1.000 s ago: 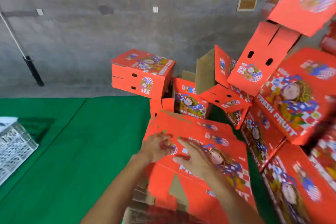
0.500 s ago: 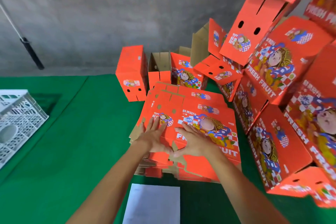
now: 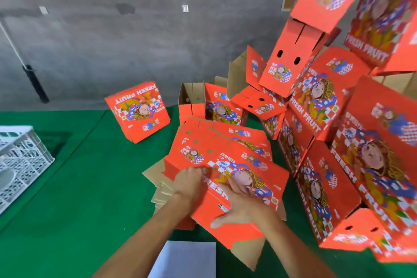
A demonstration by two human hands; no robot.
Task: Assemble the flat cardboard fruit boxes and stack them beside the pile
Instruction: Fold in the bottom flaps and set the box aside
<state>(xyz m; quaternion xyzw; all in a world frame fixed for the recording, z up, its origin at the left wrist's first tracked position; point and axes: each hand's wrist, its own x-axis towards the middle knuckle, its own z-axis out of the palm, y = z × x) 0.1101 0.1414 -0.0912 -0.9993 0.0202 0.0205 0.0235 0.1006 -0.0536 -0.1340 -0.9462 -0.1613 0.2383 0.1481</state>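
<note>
A flat orange fruit box (image 3: pixel 228 178) is seen on top of the pile of flats (image 3: pixel 209 142), at the middle of the green table (image 3: pixel 79 187). Its long axis runs from far left to near right, and its near edge is tilted up off the pile. The left hand (image 3: pixel 188 181) is placed at the sheet's left edge, fingers curled over it. The right hand (image 3: pixel 240 204) is spread flat on the printed face, thumb out toward the near edge. Both hands are on the sheet, so lifting it is judged next. Assembled boxes (image 3: pixel 338 142) are heaped to the right, one assembled box (image 3: pixel 137 110) apart at far left.
</note>
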